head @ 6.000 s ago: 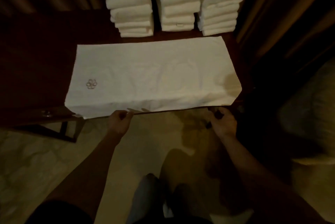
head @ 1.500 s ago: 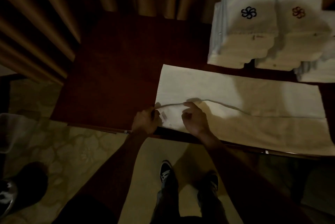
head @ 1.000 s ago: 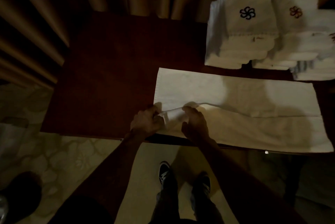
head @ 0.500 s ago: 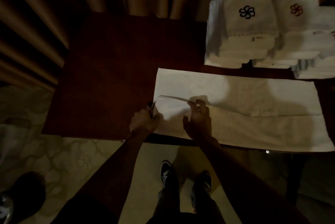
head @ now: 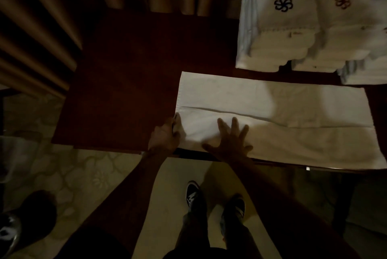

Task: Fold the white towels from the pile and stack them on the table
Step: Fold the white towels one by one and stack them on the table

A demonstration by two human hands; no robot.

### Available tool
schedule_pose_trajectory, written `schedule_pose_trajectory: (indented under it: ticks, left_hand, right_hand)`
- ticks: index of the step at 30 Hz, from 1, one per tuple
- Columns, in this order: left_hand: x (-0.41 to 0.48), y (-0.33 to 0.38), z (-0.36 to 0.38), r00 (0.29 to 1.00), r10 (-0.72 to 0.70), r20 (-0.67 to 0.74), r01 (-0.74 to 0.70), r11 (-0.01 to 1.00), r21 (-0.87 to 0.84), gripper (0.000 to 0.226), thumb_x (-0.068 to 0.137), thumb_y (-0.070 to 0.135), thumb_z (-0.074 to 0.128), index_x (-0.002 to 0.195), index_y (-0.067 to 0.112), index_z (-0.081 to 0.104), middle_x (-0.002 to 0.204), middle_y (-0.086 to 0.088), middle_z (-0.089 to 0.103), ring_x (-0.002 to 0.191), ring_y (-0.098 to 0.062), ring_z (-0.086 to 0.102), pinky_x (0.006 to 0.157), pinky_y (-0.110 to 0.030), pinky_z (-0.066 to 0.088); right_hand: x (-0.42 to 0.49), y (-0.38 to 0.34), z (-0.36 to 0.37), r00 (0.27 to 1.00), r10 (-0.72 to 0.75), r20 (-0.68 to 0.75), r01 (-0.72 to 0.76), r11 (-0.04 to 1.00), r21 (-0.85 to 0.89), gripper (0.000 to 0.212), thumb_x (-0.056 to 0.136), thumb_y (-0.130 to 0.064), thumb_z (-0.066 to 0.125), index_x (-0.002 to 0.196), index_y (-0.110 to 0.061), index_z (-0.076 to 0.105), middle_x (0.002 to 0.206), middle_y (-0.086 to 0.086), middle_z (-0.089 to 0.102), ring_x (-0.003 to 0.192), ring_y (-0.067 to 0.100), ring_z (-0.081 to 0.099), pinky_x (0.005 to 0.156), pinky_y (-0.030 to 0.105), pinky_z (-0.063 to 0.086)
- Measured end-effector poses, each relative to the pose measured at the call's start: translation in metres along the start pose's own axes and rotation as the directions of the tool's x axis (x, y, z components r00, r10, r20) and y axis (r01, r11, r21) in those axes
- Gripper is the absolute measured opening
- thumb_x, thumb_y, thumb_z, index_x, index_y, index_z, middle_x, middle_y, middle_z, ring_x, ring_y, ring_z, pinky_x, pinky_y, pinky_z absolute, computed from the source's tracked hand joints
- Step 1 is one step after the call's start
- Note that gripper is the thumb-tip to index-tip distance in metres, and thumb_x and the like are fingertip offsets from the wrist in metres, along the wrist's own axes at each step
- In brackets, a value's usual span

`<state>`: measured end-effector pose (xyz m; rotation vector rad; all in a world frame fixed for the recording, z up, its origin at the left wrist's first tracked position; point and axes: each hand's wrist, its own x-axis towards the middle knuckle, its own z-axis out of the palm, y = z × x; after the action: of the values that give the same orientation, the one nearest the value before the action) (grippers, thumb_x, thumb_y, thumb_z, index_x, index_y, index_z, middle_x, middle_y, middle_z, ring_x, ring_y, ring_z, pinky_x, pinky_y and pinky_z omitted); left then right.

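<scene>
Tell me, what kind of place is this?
Probably a hotel or spa: stacks of folded white towels with stitched flower logos, another towel spread on a dark wooden table, and heavy curtains behind.

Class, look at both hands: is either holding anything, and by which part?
The left hand pinches the towel at its left edge, near the front corner. The right hand holds nothing; it lies flat on the towel.

The spread towel is matt white cloth, faintly creased. The desk is dark reddish wood with a dull finish. The far stacks are thick embroidered cloth; the curtain, pleated fabric.
</scene>
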<state>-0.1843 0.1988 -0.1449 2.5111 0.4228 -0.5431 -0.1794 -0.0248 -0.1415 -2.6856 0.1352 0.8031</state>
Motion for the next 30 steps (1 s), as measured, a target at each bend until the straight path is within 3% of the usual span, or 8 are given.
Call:
schedule_pose_trajectory:
  ticks: [4, 8, 11, 13, 18, 25, 30]
  left_hand:
    - [-0.008, 0.015, -0.003, 0.998, 0.015, -0.067, -0.001, 0.977, 0.213, 0.061, 0.087, 0.032, 0.062, 0.141, 0.018, 0.039, 0.136, -0.016, 0.042, 0.123, -0.040, 0.043, 0.093, -0.048, 0.046]
    - [-0.011, 0.039, 0.000, 0.985, 0.089, -0.149, -0.044, 0.958, 0.282, 0.073, 0.084, 0.033, 0.062, 0.149, 0.018, 0.034, 0.135, -0.015, 0.037, 0.123, -0.039, 0.036, 0.089, -0.049, 0.044]
    - [-0.009, 0.069, 0.011, 0.969, 0.192, -0.152, -0.148, 0.953, 0.263, 0.062, 0.083, 0.030, 0.064, 0.139, 0.013, 0.046, 0.138, -0.014, 0.042, 0.126, -0.037, 0.039, 0.090, -0.050, 0.044]
    - [-0.009, 0.094, 0.026, 0.947, 0.292, -0.137, -0.257, 0.940, 0.225, 0.053, 0.080, 0.024, 0.067, 0.129, 0.009, 0.055, 0.138, -0.015, 0.047, 0.128, -0.036, 0.042, 0.092, -0.049, 0.047]
    - [-0.011, 0.165, 0.073, 0.901, 0.423, -0.097, -0.402, 0.897, 0.183, 0.042, 0.082, 0.019, 0.068, 0.122, 0.008, 0.061, 0.134, -0.014, 0.054, 0.128, -0.035, 0.047, 0.091, -0.049, 0.049]
    - [-0.013, 0.291, 0.142, 0.843, 0.537, 0.023, -0.529, 0.822, 0.212, 0.037, 0.094, 0.029, 0.060, 0.128, 0.014, 0.059, 0.132, -0.008, 0.058, 0.125, -0.029, 0.049, 0.099, -0.044, 0.045]
    - [-0.003, 0.362, 0.187, 0.841, 0.513, 0.172, -0.537, 0.754, 0.377, 0.034, 0.098, 0.041, 0.053, 0.127, 0.023, 0.057, 0.123, -0.002, 0.062, 0.117, -0.025, 0.055, 0.098, -0.040, 0.042]
  right_hand:
    - [-0.004, 0.008, -0.008, 0.997, -0.045, -0.065, 0.045, 0.999, -0.003, 0.104, 0.078, -0.075, 0.062, 0.158, -0.038, 0.005, 0.167, 0.002, -0.011, 0.151, 0.041, -0.011, 0.117, 0.063, 0.015]
    - [-0.006, 0.030, -0.029, 0.983, -0.102, -0.151, 0.112, 0.992, 0.057, 0.091, 0.085, -0.073, 0.053, 0.158, -0.031, 0.019, 0.167, 0.002, 0.009, 0.153, 0.029, 0.005, 0.119, 0.050, 0.024]
    - [-0.011, 0.055, -0.048, 0.965, -0.122, -0.232, 0.159, 0.976, 0.147, 0.094, 0.079, -0.080, 0.031, 0.154, -0.024, 0.033, 0.162, 0.005, 0.028, 0.150, 0.026, 0.020, 0.115, 0.045, 0.031]
    - [-0.013, 0.080, -0.057, 0.944, -0.117, -0.309, 0.182, 0.964, 0.192, 0.090, 0.082, -0.073, 0.026, 0.150, -0.017, 0.043, 0.155, 0.008, 0.040, 0.146, 0.026, 0.031, 0.113, 0.045, 0.036]
    - [-0.013, 0.160, -0.078, 0.901, -0.089, -0.425, 0.195, 0.957, 0.213, 0.056, 0.090, -0.037, 0.050, 0.137, -0.006, 0.057, 0.139, 0.016, 0.057, 0.133, 0.034, 0.048, 0.106, 0.050, 0.045]
    - [-0.002, 0.293, -0.125, 0.884, 0.049, -0.465, 0.085, 0.962, 0.261, 0.047, 0.091, -0.020, 0.067, 0.136, -0.009, 0.058, 0.136, 0.013, 0.059, 0.130, 0.036, 0.050, 0.101, 0.051, 0.048]
    - [0.016, 0.376, -0.163, 0.872, 0.112, -0.476, -0.008, 0.976, 0.216, 0.042, 0.093, -0.016, 0.064, 0.134, -0.011, 0.059, 0.134, 0.012, 0.060, 0.129, 0.036, 0.049, 0.097, 0.051, 0.046]
